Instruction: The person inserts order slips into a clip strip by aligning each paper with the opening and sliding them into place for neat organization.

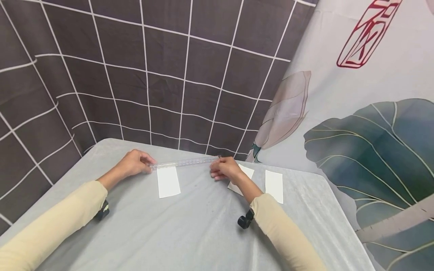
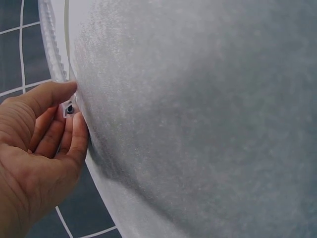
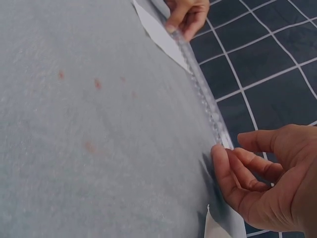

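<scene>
A long clear plastic strip with a ridged edge [image 1: 190, 162] stretches between the two hands near the table's far edge. My left hand [image 1: 135, 162] holds its left end between thumb and fingers; in the left wrist view the hand [image 2: 47, 134] is at that end, where a small dark spot shows. At the other end, my right hand [image 1: 225, 168] holds the strip by its fingertips, and in the right wrist view the hand [image 3: 267, 173] has thumb and forefinger at the tip. The strip overlaps the top edge of a white paper card [image 1: 168, 183] beside my left hand.
A second white card [image 1: 250, 171] lies partly hidden behind my right forearm, with a third white card [image 1: 274, 186] to its right. Grey cloth covers the table [image 1: 176, 233]. A dark checked curtain [image 1: 166, 75] hangs behind, and a leaf-printed cloth [image 1: 373, 150] at right.
</scene>
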Demonstrator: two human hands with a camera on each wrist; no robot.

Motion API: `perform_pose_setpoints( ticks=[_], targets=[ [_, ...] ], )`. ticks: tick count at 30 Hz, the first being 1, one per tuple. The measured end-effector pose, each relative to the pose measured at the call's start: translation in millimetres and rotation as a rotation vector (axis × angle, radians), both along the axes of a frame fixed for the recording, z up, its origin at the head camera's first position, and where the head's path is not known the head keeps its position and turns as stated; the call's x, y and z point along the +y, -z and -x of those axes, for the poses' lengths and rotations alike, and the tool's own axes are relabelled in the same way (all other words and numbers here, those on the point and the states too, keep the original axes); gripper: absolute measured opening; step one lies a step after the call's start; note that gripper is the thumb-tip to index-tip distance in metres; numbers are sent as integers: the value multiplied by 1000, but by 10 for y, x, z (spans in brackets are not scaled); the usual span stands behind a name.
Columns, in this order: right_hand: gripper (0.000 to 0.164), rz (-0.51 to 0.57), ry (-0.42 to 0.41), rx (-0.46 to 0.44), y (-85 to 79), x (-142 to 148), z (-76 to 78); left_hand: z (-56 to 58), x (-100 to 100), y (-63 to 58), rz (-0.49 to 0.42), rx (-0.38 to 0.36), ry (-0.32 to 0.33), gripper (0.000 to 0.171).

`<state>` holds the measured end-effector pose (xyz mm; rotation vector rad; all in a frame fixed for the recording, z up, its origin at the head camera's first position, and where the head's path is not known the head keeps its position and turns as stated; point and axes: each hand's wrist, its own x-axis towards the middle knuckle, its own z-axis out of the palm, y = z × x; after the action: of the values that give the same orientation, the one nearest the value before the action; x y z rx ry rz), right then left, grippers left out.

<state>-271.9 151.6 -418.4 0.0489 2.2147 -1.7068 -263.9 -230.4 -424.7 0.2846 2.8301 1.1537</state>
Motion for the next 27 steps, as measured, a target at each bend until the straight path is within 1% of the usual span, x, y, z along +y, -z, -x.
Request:
perform_pose_setpoints(
  ticks=[7,11,19,27],
  targets=[
    [22,-39,-13,20,8,111,-31,-18,14,-14,8,4,0,34],
    [25,-39,-13,29,2,179,-30,-29,20,-25,9,2,-4,34],
    [25,-29,7,25,-2,307,-16,-37,25,-26,7,-2,-8,35],
    [28,-52,25,29,-42,459,-49,-27,15,-8,2,18,1,35]
  ],
)
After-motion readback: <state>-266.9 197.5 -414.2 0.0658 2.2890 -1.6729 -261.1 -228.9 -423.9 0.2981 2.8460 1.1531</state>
